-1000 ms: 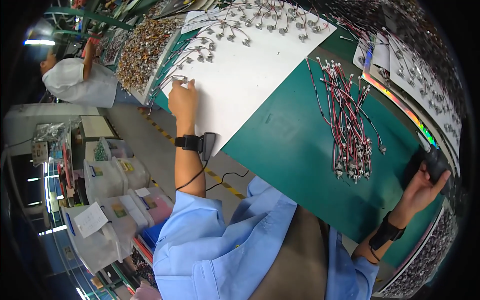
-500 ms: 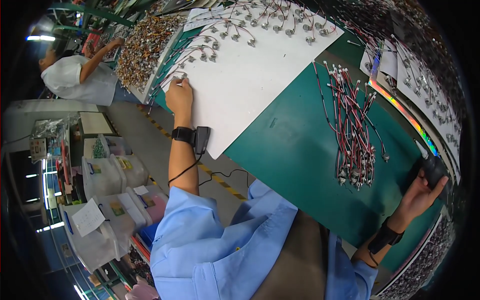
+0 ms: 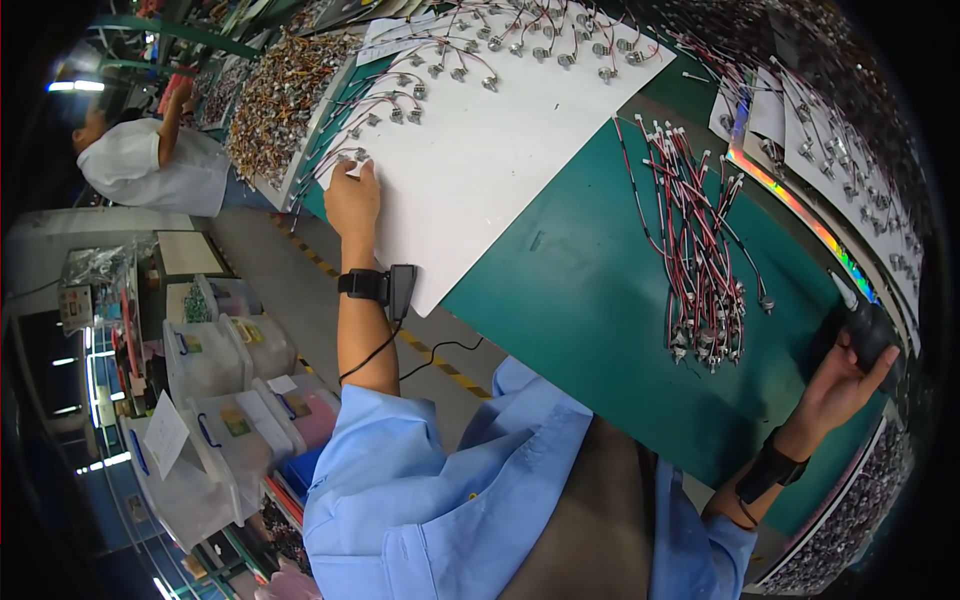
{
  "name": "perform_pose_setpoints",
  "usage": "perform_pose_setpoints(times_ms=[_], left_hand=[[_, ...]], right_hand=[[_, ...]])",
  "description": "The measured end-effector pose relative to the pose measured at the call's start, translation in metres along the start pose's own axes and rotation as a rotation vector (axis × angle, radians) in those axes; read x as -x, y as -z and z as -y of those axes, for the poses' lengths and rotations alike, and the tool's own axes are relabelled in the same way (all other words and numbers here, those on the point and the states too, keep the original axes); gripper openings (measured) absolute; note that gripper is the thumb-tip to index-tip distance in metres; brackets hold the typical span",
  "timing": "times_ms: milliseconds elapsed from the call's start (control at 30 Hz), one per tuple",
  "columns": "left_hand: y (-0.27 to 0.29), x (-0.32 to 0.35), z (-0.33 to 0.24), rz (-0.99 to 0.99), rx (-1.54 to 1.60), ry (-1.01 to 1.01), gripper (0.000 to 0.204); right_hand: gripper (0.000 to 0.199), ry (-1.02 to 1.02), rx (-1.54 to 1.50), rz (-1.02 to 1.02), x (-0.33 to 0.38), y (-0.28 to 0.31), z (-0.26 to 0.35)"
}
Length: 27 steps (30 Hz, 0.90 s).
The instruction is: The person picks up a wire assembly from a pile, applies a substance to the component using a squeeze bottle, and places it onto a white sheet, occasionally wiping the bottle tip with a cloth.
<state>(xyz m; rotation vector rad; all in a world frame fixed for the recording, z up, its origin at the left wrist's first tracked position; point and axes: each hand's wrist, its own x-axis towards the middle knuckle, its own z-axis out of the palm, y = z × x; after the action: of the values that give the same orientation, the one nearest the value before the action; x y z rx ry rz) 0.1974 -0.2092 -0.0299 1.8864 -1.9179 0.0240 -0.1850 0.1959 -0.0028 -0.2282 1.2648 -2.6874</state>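
L hand [image 3: 352, 200] lies on the white sheet [image 3: 500, 170] at its 8 o'clock edge, fingers bent over a small wired part [image 3: 357, 155] just at the fingertips, 12 o'clock of the hand; can't tell if its grip has closed on it. R hand [image 3: 838, 385] at 4 o'clock of the green tabletop [image 3: 590, 300], grip wrapped round a dark handheld tool [image 3: 868, 330]. Bundle of red-black wires [image 3: 695, 260] lies near, 10 o'clock of R hand, apart from it.

Between your two grips the green worktop [image 3: 590, 300] lies bare; the wire bundle [image 3: 695, 240] blocks it just beside your right grip [image 3: 845, 385], small parts [image 3: 400, 95] crowd beyond your left grip [image 3: 352, 195].
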Motion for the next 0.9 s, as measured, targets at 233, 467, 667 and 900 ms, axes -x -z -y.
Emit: perform_pose_setpoints(times_ms=[233, 467, 667, 900], left_hand=[[0.021, 0.030, -0.021, 0.111, 0.060, -0.057, 0.037], [0.048, 0.111, -0.111, 0.593, 0.514, -0.370, 0.025], [0.063, 0.189, -0.164, 0.747, 0.545, -0.787, 0.029], [0.052, 0.250, -0.178, 0.689, 0.491, -0.767, 0.033]], right_hand=[[0.025, -0.008, -0.020, -0.007, 0.005, -0.004, 0.004], [0.023, 0.061, 0.001, -0.197, 0.012, -0.030, 0.005], [0.021, 0.066, -0.051, 0.053, 0.011, -0.021, 0.005], [0.022, 0.079, -0.089, 0.055, 0.010, -0.014, 0.011]])
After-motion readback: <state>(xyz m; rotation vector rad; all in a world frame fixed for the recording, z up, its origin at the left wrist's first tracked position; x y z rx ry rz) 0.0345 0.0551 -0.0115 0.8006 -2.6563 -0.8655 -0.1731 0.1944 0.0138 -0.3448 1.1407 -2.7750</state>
